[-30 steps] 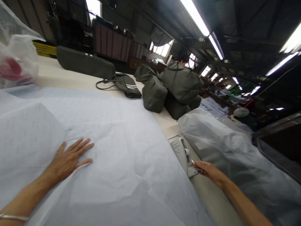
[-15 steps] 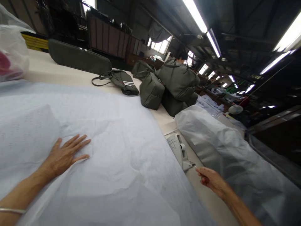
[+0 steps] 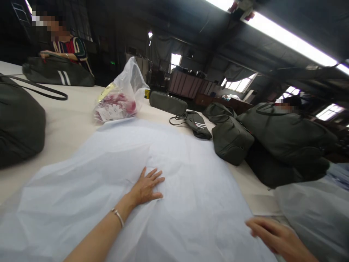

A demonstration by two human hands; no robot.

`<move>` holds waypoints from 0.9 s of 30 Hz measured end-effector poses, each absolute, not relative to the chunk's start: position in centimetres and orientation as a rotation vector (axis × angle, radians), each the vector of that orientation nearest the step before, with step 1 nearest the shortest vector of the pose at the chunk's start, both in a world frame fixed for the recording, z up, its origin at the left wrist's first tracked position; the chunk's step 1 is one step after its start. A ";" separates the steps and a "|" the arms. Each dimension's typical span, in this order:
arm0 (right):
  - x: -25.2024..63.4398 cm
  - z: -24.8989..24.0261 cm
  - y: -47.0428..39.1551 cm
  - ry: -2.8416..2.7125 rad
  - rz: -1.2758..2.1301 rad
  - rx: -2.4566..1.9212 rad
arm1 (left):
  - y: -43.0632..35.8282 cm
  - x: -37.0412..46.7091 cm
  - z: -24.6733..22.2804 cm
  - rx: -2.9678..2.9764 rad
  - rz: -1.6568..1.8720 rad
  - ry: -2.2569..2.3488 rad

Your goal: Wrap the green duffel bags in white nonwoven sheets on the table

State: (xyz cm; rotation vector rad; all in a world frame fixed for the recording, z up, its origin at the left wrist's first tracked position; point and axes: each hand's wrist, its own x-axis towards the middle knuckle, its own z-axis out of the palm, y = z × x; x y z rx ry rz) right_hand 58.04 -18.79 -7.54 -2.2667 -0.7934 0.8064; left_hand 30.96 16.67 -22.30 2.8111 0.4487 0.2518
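Note:
My left hand lies flat with fingers spread on a large, wrinkled, thin white sheet that covers much of the table. At the sheet's right edge is my right hand, slightly blurred, with its fingers closed together. Whatever it may hold is too small or hidden to make out. The tape dispenser beside the sheet is almost fully hidden behind this hand.
Dark green bags stand around the sheet: a small one, a large one, a flat striped pouch and one at left. A clear plastic bag sits at the back. A co-worker handles a striped bag.
The view has swung left, bringing the co-worker and the left-hand bags into sight. My left hand stays flat on the sheet. My right hand has moved from the dispenser's end toward the sheet's edge.

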 end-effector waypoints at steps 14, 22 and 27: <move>54.6 -16.0 16.7 -1.324 0.874 -2.401 | 16.9 30.8 -22.8 2.729 0.294 0.389; 54.9 -15.6 19.6 -1.463 0.855 -2.732 | 16.8 30.8 -22.9 2.694 0.294 0.405; 55.4 -15.8 18.9 -1.436 0.631 -2.848 | 16.9 30.8 -22.9 2.702 0.291 0.406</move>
